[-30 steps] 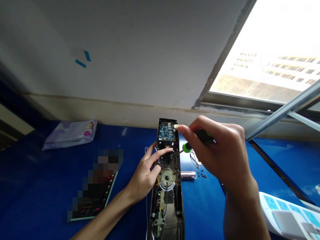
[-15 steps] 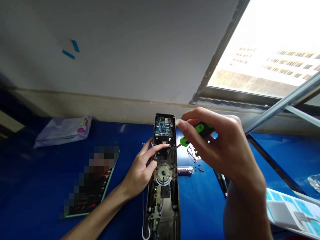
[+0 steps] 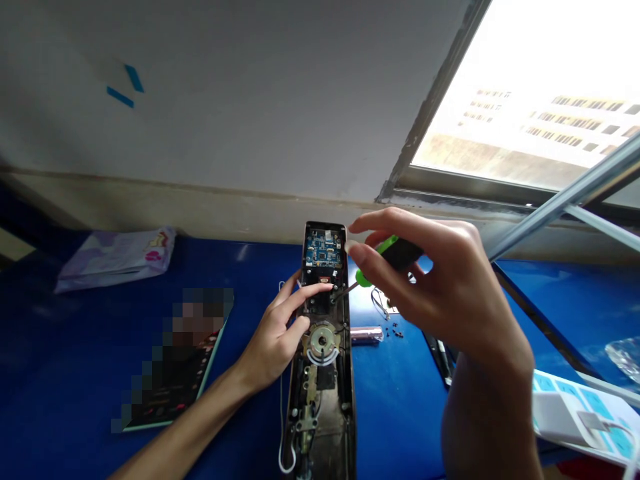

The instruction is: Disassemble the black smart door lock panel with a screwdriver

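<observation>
An opened door-lock body (image 3: pixel 323 373) lies lengthwise on the blue table (image 3: pixel 100 347), with a blue circuit board (image 3: pixel 323 248) at its far end and a round metal hub (image 3: pixel 321 340) in the middle. My left hand (image 3: pixel 277 333) rests on the lock's left side, its index finger stretched across the dark part below the board. My right hand (image 3: pixel 430 287) is closed on a green and black screwdriver (image 3: pixel 387 257), whose tip touches the lock's right side just below the board.
Right of the lock lie a small metallic cylinder (image 3: pixel 366 334), several tiny black screws (image 3: pixel 395 330) and a wire loop (image 3: pixel 381 303). A book (image 3: pixel 170 373) and a plastic packet (image 3: pixel 117 257) lie to the left. A white power strip (image 3: pixel 580 413) sits at the right, under a window.
The view has drifted up and to the right, so everything sits slightly lower-left in the picture. Both hands stay at the lock, with the screwdriver tip at the same spot.
</observation>
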{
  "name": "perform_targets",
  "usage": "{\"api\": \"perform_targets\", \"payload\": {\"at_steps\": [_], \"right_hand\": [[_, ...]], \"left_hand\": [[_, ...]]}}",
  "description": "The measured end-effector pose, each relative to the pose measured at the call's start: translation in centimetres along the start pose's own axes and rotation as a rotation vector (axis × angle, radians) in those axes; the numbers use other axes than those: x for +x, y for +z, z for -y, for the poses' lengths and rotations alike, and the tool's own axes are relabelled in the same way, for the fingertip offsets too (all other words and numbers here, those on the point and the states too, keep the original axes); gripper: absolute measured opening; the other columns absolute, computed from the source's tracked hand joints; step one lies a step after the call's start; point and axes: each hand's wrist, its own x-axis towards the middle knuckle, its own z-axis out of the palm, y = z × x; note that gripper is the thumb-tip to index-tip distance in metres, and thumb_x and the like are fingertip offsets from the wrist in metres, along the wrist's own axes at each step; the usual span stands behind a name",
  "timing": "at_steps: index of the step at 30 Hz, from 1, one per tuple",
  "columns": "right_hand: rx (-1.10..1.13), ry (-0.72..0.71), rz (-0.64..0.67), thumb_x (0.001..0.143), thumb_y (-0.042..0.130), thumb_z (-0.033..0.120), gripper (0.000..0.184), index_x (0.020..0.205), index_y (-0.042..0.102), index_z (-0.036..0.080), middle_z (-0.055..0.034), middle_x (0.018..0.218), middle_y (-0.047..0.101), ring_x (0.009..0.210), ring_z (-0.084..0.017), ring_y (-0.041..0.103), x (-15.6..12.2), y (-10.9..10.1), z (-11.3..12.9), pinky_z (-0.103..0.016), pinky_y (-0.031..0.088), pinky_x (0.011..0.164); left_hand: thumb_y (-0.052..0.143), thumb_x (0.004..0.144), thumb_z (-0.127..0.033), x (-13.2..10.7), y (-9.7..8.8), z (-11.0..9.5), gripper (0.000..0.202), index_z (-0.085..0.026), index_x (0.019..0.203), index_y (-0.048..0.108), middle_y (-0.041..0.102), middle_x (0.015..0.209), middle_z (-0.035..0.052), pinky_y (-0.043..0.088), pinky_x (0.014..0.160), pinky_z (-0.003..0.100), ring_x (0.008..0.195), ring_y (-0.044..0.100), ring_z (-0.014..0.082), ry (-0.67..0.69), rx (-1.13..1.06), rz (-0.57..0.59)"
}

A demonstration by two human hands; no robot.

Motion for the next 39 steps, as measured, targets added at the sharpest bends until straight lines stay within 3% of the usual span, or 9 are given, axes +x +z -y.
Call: {"api": "perform_targets", "payload": {"at_steps": [4, 7, 12, 15, 19, 22, 26, 31, 39], "right_hand": [[-0.001, 0.005, -0.03, 0.1, 0.073, 0.036, 0.024, 0.085, 0.078, 0.018, 0.0009, 0.068, 0.072, 0.057, -0.009, 0.058, 0.1, 0.3, -0.2, -0.026, 0.043, 0.052], [-0.012, -0.013, -0.005, 0.102, 0.068, 0.029, 0.015, 0.103, 0.079, 0.019, -0.0021, 0.089, 0.081, 0.07, -0.012, 0.069, -0.1, 0.0, -0.4, -0.025, 0.053, 0.062], [0.02, -0.059, 0.073, 0.094, 0.06, 0.01, 0.038, 0.129, 0.071, 0.016, -0.0058, 0.11, 0.08, 0.091, -0.016, 0.075, -0.3, -0.7, -0.1, -0.029, 0.059, 0.078], [0.016, -0.051, 0.043, 0.09, 0.066, 0.014, 0.032, 0.121, 0.074, 0.015, -0.0078, 0.109, 0.08, 0.091, -0.019, 0.075, -0.2, -0.5, 0.1, -0.03, 0.059, 0.072], [-0.039, 0.001, -0.038, 0.095, 0.075, 0.029, 0.012, 0.097, 0.078, 0.018, -0.0017, 0.08, 0.078, 0.062, -0.013, 0.067, 0.0, -0.2, -0.1, -0.028, 0.049, 0.054], [-0.015, 0.023, -0.02, 0.099, 0.072, 0.029, 0.015, 0.089, 0.078, 0.021, -0.0005, 0.075, 0.078, 0.059, -0.012, 0.066, 0.0, -0.3, -0.4, -0.029, 0.049, 0.054], [-0.02, 0.031, 0.018, 0.101, 0.068, 0.025, 0.013, 0.107, 0.078, 0.022, -0.004, 0.099, 0.084, 0.075, -0.016, 0.075, -0.2, -0.8, -0.5, -0.031, 0.057, 0.065], [0.001, 0.025, 0.048, 0.091, 0.063, 0.014, 0.037, 0.127, 0.073, 0.015, -0.0079, 0.105, 0.081, 0.089, -0.02, 0.077, 0.0, -0.9, 0.0, -0.034, 0.061, 0.076], [-0.034, 0.05, -0.031, 0.096, 0.077, 0.028, 0.01, 0.094, 0.079, 0.019, -0.0031, 0.082, 0.081, 0.059, -0.013, 0.069, 0.3, -0.2, -0.2, -0.026, 0.052, 0.056]], "left_hand": [[0.049, 0.092, -0.016, 0.0, 0.0, -0.1, 0.05, -0.027, 0.136, 0.07, 0.061, 0.151, 0.0061, 0.039, 0.129, 0.053, 0.147, 0.053, 0.0303, 0.0, 0.008, 0.004], [0.048, 0.092, -0.015, 0.0, 0.0, -0.2, 0.05, -0.026, 0.137, 0.069, 0.059, 0.153, 0.0068, 0.039, 0.128, 0.053, 0.144, 0.055, 0.0295, -0.005, -0.013, 0.009], [0.05, 0.093, -0.017, -0.1, -0.1, -0.2, 0.051, -0.027, 0.14, 0.067, 0.054, 0.158, 0.0074, 0.036, 0.129, 0.054, 0.147, 0.052, 0.0302, -0.014, -0.046, 0.02], [0.05, 0.093, -0.016, -0.2, -0.1, -0.1, 0.052, -0.027, 0.141, 0.066, 0.053, 0.159, 0.0072, 0.035, 0.13, 0.053, 0.147, 0.051, 0.0296, -0.016, -0.049, 0.029], [0.049, 0.092, -0.015, -0.2, 0.0, 0.1, 0.053, -0.028, 0.141, 0.065, 0.051, 0.159, 0.0067, 0.032, 0.131, 0.052, 0.15, 0.047, 0.0284, -0.003, -0.049, 0.027], [0.048, 0.092, -0.015, -0.2, 0.0, 0.0, 0.054, -0.027, 0.142, 0.064, 0.049, 0.16, 0.0068, 0.031, 0.131, 0.053, 0.151, 0.046, 0.0283, -0.019, -0.063, 0.04], [0.049, 0.091, -0.015, -0.2, -0.1, -0.2, 0.055, -0.028, 0.143, 0.063, 0.049, 0.161, 0.0065, 0.029, 0.132, 0.055, 0.152, 0.045, 0.0288, -0.043, -0.073, 0.046], [0.048, 0.09, -0.013, -0.2, -0.2, -0.5, 0.056, -0.027, 0.143, 0.062, 0.049, 0.162, 0.0066, 0.033, 0.13, 0.054, 0.151, 0.046, 0.0292, -0.049, -0.086, 0.052], [0.048, 0.091, -0.013, -0.3, -0.1, -0.4, 0.056, -0.028, 0.144, 0.061, 0.048, 0.162, 0.0057, 0.034, 0.13, 0.052, 0.153, 0.044, 0.0281, -0.068, -0.078, 0.05]]}}
